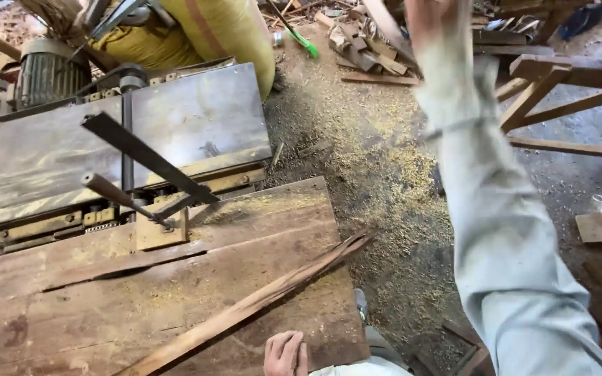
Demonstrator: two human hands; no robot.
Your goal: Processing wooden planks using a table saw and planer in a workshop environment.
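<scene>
Left hand: your left hand [286, 354] rests at the near edge of the wooden surface [106, 306], fingers curled loosely, holding nothing.
Strip: a long thin wooden strip [245, 310] lies slantwise across the surface, just beside your left hand; its far end sticks out past the surface's right edge. It looks split and springy, so it is best gripped near its middle, with fingertips kept off the splintered edges.
Sawdust: pale shavings are scattered over the surface and thickly across the floor [384, 181] to your right; footing there may be loose, so a steady stance would help.
Right arm: your right arm, in a pale grey sleeve [496, 230], rises up and away from you.
Right hand: your right hand [435, 15] is blurred at the top of the view; whether it is wide, narrow or holding anything cannot be told.
Machine: beyond the surface stands a planing machine with dull metal tables [189, 118] and a dark slanted bar [148, 157] across them; keep sleeves away from it.
Far: a yellow sack [224, 31] and offcuts [364, 45] lie behind.
</scene>
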